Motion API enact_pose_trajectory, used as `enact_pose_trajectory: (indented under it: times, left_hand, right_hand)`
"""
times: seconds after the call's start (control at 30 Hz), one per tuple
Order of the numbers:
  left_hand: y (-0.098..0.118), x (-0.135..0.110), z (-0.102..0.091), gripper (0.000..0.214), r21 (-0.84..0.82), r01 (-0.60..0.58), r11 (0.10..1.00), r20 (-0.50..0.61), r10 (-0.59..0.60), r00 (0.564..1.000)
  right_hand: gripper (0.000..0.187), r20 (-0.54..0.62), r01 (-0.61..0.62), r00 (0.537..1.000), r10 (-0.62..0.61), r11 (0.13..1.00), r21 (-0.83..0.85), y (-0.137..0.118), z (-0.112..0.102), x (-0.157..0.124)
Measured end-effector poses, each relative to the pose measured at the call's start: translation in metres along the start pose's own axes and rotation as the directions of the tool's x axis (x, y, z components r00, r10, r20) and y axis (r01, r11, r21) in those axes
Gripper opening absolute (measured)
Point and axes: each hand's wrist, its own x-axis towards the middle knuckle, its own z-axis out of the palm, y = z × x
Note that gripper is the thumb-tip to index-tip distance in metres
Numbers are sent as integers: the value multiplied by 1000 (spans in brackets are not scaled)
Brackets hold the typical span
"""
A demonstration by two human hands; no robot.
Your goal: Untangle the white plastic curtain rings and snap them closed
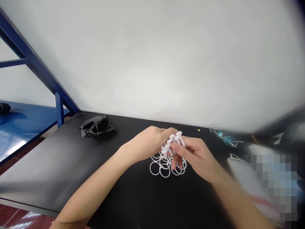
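Over the middle of a black table (71, 165), both my hands meet on a small bunch of white plastic pieces (172, 141) with rounded heads. My left hand (150, 141) is closed around the bunch from the left. My right hand (192, 152) pinches the same pieces from the right with thumb and fingers. Just below the hands lies a pile of several thin white rings (164, 167) flat on the table.
A crumpled black plastic bag (96, 126) lies at the back left of the table. A pair of glasses (224, 136) rests at the back right near a small yellow speck (198, 130). A white phone (247, 181) lies at the right. Blue metal framing (59, 108) stands at left.
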Motion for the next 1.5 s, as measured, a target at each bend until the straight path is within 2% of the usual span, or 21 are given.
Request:
enact_pose_trajectory:
  times: [0.13,0.27,0.33,0.5,0.67,0.8,0.9,1.0,1.07,1.17,1.23,1.33,1.4,1.43,1.5]
  left_hand:
    - [0,-1,-1,23,9,1,1000,-16,-1,1000]
    - [-6,1,1,20,-80,9,997,23,-7,1000]
    - [-11,2,2,17,-130,-4,992,17,7,1000]
    - [-21,5,11,16,-324,-63,944,-42,53,998]
    - [-17,7,16,16,-515,-5,857,-11,-1,1000]
    - [-11,9,15,17,-575,57,816,7,-64,998]
    - [-10,10,14,22,-588,51,807,-23,-80,997]
    - [-10,8,12,19,-518,22,855,-44,-53,998]
    - [-10,6,11,25,-421,46,906,-56,-76,995]
    - [-7,3,8,32,-241,93,966,-80,-115,990]
    - [-5,3,4,33,-115,100,988,-54,-106,993]
    - [-3,4,-2,29,28,84,996,60,-85,995]
    - [-3,5,-4,26,91,98,991,121,-109,987]
    - [-3,6,-4,25,114,113,987,132,-128,983]
    - [-2,7,-2,26,137,148,979,124,-165,978]
  right_hand:
    - [30,-28,18,999,-20,996,-89,-4,0,-3]
    - [32,72,-65,995,68,997,-46,-5,0,-1]
    - [35,87,-52,995,56,998,-47,-4,3,-1]
    - [43,-6,116,993,-117,990,-81,0,15,-3]
    - [42,-31,283,957,-288,954,-100,6,21,-5]
    - [41,-26,413,899,-437,866,-282,5,20,-5]
    - [41,17,450,877,-481,807,-383,1,18,-4]
    - [35,-11,410,898,-441,844,-346,0,19,-1]
    - [25,-99,356,914,-394,895,-270,1,22,0]
    - [29,-211,233,939,-270,954,-188,1,28,2]
    - [21,-212,146,960,-182,974,-175,-1,30,1]
    - [15,-74,12,997,-21,993,-121,-3,28,-1]
    - [16,-15,-60,998,59,994,-92,-2,28,-2]
    - [18,-42,-77,996,74,993,-90,-1,29,-2]
    - [27,-186,-78,981,56,991,-113,4,33,-1]
